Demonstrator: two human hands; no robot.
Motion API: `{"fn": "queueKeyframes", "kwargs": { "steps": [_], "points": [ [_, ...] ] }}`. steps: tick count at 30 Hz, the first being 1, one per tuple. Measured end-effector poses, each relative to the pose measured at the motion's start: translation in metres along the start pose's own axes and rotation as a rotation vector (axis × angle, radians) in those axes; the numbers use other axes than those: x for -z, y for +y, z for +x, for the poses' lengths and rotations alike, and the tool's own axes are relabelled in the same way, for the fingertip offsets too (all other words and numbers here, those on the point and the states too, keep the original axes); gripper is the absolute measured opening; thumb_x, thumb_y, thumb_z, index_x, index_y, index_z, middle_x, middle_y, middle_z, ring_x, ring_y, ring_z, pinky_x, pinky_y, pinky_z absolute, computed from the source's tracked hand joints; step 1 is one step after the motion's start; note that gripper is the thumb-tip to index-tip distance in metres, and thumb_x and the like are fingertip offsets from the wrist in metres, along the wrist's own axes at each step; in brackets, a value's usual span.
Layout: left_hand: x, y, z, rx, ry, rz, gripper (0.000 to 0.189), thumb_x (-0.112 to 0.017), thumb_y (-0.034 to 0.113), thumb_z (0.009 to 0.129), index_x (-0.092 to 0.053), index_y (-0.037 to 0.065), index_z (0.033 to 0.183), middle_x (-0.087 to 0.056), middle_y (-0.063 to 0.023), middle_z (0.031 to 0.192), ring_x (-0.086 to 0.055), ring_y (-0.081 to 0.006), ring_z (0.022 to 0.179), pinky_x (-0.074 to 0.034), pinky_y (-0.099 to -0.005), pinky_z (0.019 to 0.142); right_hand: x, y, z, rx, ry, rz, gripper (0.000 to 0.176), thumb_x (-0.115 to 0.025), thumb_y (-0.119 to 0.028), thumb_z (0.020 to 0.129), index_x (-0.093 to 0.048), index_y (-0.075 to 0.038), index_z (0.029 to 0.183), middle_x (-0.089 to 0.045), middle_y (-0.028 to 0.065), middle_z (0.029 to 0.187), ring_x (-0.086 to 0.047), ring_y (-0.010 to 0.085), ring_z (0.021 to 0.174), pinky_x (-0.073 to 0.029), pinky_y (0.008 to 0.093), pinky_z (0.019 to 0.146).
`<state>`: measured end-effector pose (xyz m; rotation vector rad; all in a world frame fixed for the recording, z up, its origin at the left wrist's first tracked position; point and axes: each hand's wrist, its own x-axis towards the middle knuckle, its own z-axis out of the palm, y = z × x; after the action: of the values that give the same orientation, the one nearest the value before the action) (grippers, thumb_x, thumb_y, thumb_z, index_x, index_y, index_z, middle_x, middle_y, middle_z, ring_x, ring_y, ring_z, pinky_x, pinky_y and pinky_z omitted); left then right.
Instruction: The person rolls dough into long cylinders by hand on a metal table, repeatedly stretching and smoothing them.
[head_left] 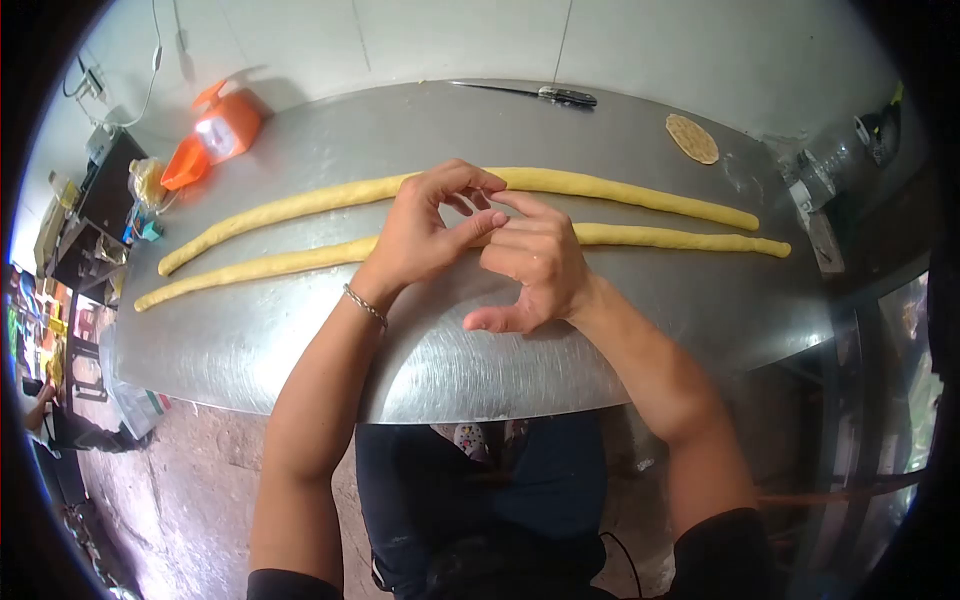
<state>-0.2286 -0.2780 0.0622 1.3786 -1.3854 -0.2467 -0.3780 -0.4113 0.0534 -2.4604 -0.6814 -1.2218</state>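
Observation:
Two long ropes of yellow dough lie side by side across the metal table: the far dough rope and the near dough rope. Above their middles, my left hand is raised with fingers bent and thumb apart from them. A chain bracelet circles that wrist. Facing it, my right hand has curled fingers and its thumb stretched out to the side. The fingertips of both hands meet or nearly meet. I see nothing held in either hand. Both hands hide the middle stretch of the ropes.
On the metal table, a knife with a black handle lies at the back edge. A flat round piece lies back right. An orange kitchen scale stands back left. A clear plastic bottle is at the right.

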Motion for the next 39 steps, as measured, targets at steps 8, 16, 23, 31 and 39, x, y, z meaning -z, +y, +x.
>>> {"fn": "queueKeyframes", "kwargs": {
  "steps": [8,16,23,31,39],
  "points": [
    [0.005,0.007,-0.004,0.226,-0.167,-0.204,0.020,-0.084,0.011,0.092,-0.080,-0.002,0.107,-0.077,-0.0038,0.091,-0.066,-0.0084,0.081,-0.055,-0.0261,0.073,0.001,-0.024,0.002,0.012,-0.093,0.046,0.068,-0.081,-0.066,0.079,-0.059,-0.004,0.062,-0.052,0.0087,0.060,-0.059,0.0337,0.061,-0.059,0.0550,0.099],
    [-0.002,0.005,-0.004,0.232,-0.159,-0.240,0.019,-0.080,0.009,0.094,-0.079,-0.004,0.107,-0.076,-0.0035,0.091,-0.066,-0.0077,0.085,-0.055,-0.0259,0.079,0.001,-0.025,0.003,0.009,-0.111,0.017,0.063,-0.083,-0.062,0.078,-0.063,-0.003,0.063,-0.057,0.0087,0.060,-0.067,0.0335,0.067,-0.058,0.0537,0.103],
    [-0.010,0.001,-0.005,0.236,-0.173,-0.405,0.017,-0.082,0.009,0.095,-0.079,-0.005,0.104,-0.076,-0.0009,0.089,-0.064,-0.0062,0.082,-0.053,-0.0241,0.075,0.003,-0.024,0.001,0.005,-0.101,0.049,0.063,-0.083,-0.062,0.078,-0.074,0.000,0.076,-0.057,0.0081,0.060,-0.064,0.0321,0.062,-0.060,0.0525,0.097],
    [0.002,-0.003,-0.005,0.300,-0.249,-0.569,0.019,-0.086,0.008,0.093,-0.080,-0.005,0.105,-0.076,0.0000,0.087,-0.064,-0.0048,0.081,-0.052,-0.0227,0.073,0.004,-0.030,0.011,0.050,-0.096,0.106,0.062,-0.083,-0.061,0.078,-0.075,0.001,0.079,-0.055,0.0078,0.059,-0.060,0.0297,0.059,-0.061,0.0475,0.087],
    [-0.007,-0.003,-0.006,0.276,-0.165,-0.480,0.018,-0.086,0.007,0.092,-0.080,-0.006,0.105,-0.077,-0.0006,0.088,-0.065,-0.0044,0.081,-0.052,-0.0222,0.074,0.004,-0.027,0.004,-0.044,-0.125,0.142,0.058,-0.082,-0.056,0.080,-0.075,0.002,0.081,-0.049,0.0055,0.056,-0.057,0.0268,0.056,-0.058,0.0547,0.101]
  ]
}}
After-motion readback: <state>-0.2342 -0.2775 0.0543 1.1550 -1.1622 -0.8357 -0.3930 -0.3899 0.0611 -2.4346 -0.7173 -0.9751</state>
